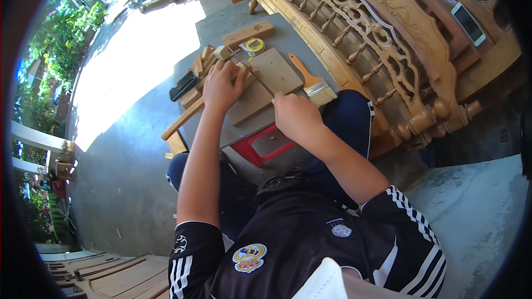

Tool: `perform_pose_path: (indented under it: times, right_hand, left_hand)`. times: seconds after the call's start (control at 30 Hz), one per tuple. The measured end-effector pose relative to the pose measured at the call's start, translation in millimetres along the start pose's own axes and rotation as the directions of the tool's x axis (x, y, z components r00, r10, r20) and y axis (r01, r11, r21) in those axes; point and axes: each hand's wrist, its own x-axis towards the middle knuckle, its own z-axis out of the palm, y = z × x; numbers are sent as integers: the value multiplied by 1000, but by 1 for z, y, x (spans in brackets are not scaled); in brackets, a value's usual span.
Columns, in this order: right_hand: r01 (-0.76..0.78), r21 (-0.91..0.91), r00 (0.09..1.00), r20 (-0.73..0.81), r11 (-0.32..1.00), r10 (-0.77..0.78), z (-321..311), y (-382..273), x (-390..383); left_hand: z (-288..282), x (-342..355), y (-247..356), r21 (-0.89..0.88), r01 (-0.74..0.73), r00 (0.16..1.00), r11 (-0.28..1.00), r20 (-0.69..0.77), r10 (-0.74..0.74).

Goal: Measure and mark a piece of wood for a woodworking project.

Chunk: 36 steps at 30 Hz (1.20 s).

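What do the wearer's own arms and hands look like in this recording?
Both the left hand and the right hand are ungloved, and the forearms are bare. The left sleeve and the right sleeve are short and black with white stripes; the left one also bears a rounded white emblem near its edge. No watch or bracelet shows.

sunlit pavement (136, 69) glares white beside shade, and fisheye edges bend.

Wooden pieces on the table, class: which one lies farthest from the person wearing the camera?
The thick block with small dark marks, lying just beyond the yellow tape measure; the others, such as the long stick, lie nearer.
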Motion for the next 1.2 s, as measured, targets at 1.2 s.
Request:
perform_pose_path:
  times: [1.2]
  right_hand:
    - [-21, 44, 1000, 4, 999, 21, -6, -16, -2]
  left_hand:
    - [9, -12, 8, 268, -139, 942, 953, 334, 44]
